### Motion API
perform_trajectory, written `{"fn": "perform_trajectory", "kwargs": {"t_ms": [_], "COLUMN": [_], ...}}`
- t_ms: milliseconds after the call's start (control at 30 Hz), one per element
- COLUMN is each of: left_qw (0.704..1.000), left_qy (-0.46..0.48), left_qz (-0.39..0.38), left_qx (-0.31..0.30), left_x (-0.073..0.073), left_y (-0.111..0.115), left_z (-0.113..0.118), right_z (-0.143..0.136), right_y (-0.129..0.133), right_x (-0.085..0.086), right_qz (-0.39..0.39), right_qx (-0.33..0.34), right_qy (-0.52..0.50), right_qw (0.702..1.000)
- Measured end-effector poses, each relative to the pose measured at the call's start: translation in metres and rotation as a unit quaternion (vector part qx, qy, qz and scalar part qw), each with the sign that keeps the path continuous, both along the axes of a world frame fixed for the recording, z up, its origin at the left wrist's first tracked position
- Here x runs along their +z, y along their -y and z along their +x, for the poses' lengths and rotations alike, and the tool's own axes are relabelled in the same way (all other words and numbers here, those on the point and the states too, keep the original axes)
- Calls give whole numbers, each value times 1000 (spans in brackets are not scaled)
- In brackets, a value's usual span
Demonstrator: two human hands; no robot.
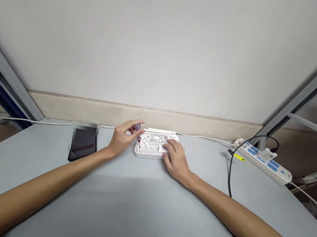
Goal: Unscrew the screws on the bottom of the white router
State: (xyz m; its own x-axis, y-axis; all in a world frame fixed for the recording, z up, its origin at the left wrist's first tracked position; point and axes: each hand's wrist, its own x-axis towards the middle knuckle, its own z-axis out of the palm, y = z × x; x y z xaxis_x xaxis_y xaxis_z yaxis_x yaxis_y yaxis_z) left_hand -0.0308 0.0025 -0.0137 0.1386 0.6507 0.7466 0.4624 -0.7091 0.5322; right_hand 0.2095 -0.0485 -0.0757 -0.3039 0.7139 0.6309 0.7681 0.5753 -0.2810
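Observation:
A white router lies on the table with its vented, labelled underside up. My left hand is closed around the clear handle of a small screwdriver, whose red collar and thin shaft point down at the router's left part. The tip appears to meet the casing, but it is too small to be sure. My right hand rests on the router's right side, fingers spread and lying over the casing, covering part of it. A slim white bar runs along the router's far edge.
Left of my left hand lies a dark phone, partly blurred out. On the right sits a white power strip with a plug in it. A black cable with a yellow tag crosses the table under my right forearm. A wall stands behind.

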Motion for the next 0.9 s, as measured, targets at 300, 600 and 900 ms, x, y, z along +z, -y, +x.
{"fn": "perform_trajectory", "kwargs": {"t_ms": [300,600,900], "left_qw": [999,999,996], "left_qy": [10,-22,-52], "left_qz": [-26,16,47], "left_qx": [-16,-24,-48], "left_x": [-3,-3,-4], "left_y": [-1,1,3], "left_z": [-3,-2,-2], "right_z": [0,0,0], "right_y": [0,0,0], "right_x": [-1,0,-1], "right_qz": [0,0,1], "right_qx": [-4,0,0], "right_qy": [0,0,-1], "right_qw": [1000,1000,1000]}}
